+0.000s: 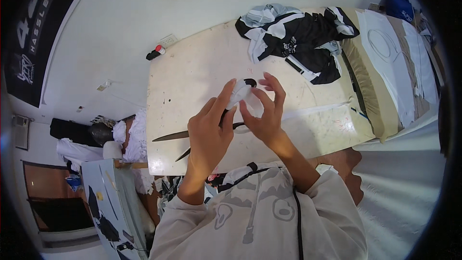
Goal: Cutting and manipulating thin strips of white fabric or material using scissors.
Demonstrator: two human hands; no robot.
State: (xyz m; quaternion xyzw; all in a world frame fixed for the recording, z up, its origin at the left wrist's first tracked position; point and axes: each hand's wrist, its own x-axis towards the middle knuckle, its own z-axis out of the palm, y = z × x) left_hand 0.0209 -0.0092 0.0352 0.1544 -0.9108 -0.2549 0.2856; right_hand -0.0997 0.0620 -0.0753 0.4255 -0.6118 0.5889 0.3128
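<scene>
Over the middle of the table, a small, crumpled white piece of fabric or thin sheet (237,95) with a black patch (250,82) at its upper end is between my hands. Thumb and fingers of my left hand (210,127) are closed on its left side. My right hand (267,118) pinches its right side with thumb and index finger, the other fingers raised apart. Large dark scissors (171,136) with spread blades are beneath my left hand, which hides their middle. A dark handle part (237,125) shows between my wrists.
The cream table (180,82) has stained patches. Black, white and grey garments (298,38) are heaped at its far right. Beige and white fabric layers (380,77) lie along the right edge. A small red-topped container (160,49) stands at the far left corner. White cloth (136,137) is piled left of the table.
</scene>
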